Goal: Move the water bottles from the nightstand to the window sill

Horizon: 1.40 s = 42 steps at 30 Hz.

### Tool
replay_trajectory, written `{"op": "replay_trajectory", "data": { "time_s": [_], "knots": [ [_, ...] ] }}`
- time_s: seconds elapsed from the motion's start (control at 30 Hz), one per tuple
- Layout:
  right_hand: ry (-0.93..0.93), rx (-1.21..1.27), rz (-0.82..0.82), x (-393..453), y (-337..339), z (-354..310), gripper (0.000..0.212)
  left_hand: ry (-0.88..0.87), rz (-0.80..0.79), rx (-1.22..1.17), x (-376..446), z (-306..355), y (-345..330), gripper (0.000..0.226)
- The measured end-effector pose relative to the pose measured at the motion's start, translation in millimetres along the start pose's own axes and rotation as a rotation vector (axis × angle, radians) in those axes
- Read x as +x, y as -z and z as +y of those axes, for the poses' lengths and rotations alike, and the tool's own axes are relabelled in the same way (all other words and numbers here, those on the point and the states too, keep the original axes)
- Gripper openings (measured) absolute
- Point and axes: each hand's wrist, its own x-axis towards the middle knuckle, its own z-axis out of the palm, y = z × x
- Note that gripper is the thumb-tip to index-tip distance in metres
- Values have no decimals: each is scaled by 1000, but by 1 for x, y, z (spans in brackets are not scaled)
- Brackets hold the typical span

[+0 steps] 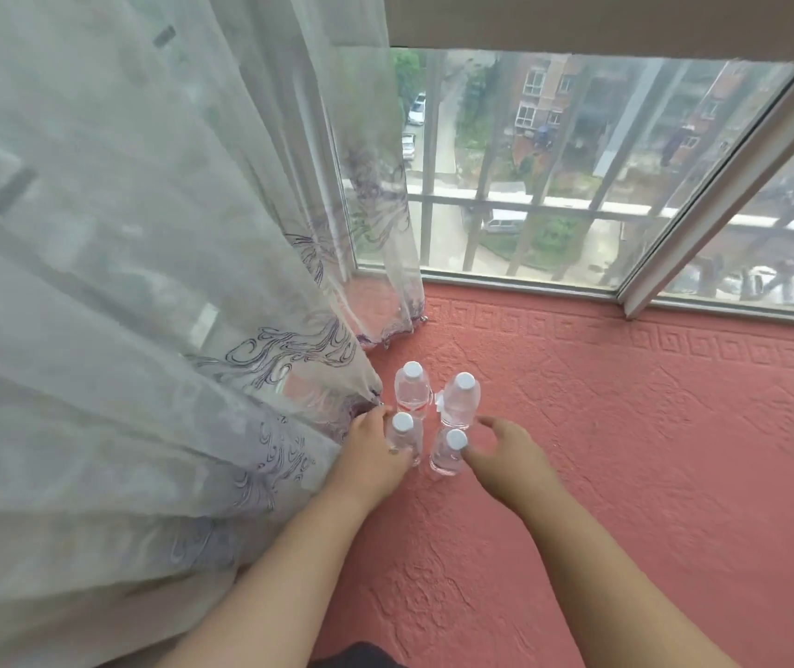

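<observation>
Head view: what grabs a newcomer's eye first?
Four clear water bottles with white caps stand in a tight cluster on the red textured window sill. The left hand grips the near-left bottle; the right hand curls beside the near-right one. A sheer curtain fills the left side.
</observation>
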Motion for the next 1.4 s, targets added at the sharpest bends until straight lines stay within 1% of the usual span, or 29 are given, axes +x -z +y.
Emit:
{"op": "replay_trajectory", "data": {
  "time_s": [0.07,0.17,0.27,0.43,0.57,0.73,0.83,0.9,1.03,1.17,1.27,1.4],
  "knots": [
    [8,17,-16,-23,22,-7,67,-1,-49,9,-20,18,17,66],
    [23,26,7,-57,56,-12,73,-88,-22,72,-51,43,44,54],
    [61,-12,84,-88,90,-19,73,-158,43,83,-81,72,71,48],
    [124,-30,205,-139,134,-36,75,-294,55,167,-119,117,105,48],
    [134,-45,296,-175,149,-48,77,-405,37,255,-141,139,120,46],
    [76,-33,398,-217,148,-60,73,-491,6,392,-161,150,146,49],
    [57,-19,537,-240,137,-66,66,-561,24,472,-170,150,159,53],
    [15,-67,616,-255,126,-66,66,-604,7,524,-174,151,162,56],
    [-158,-84,658,-293,101,-50,73,-712,-77,600,-182,153,151,59],
    [-316,-11,681,-343,78,-31,78,-858,-193,645,-195,159,128,60],
    [-424,27,744,-384,64,-18,79,-960,-291,649,-214,167,106,61],
    [-590,68,832,-441,47,1,79,-1137,-396,682,-254,182,73,61]
  ]
}}
